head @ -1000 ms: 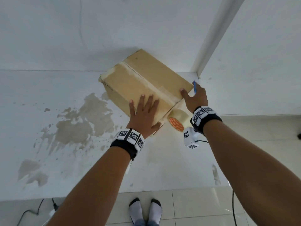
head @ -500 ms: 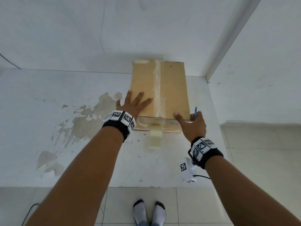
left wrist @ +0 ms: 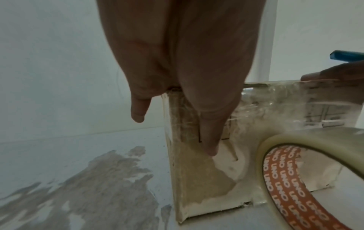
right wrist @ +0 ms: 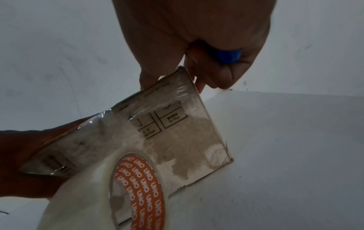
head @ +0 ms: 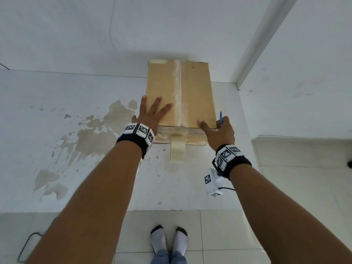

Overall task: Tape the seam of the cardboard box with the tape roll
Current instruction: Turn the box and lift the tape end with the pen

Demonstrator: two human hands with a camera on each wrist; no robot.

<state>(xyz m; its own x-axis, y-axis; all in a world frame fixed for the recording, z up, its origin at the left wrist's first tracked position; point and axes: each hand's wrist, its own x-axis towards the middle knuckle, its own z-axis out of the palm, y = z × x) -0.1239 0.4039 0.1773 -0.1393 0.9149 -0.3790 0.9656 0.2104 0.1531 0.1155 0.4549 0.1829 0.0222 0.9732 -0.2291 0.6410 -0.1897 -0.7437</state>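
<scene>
A brown cardboard box lies on the white table, its taped seam running straight away from me. My left hand presses flat on the top's left half with its fingers spread. My right hand is at the near right corner, thumb on top, its fingers curled round a blue pen. The tape roll stands on edge against the box's near face, joined to it by a strip. The left wrist view shows the roll beside that face.
A large brown stain marks the table left of the box. The box's far end is close to the back wall, with a wall corner to its right. The table's front edge meets tiled floor, where my socked feet stand.
The box has turned from a diagonal to square with me. My left hand shifted to the top's left half, my right hand to the near right corner. The roll now stands edge-on.
</scene>
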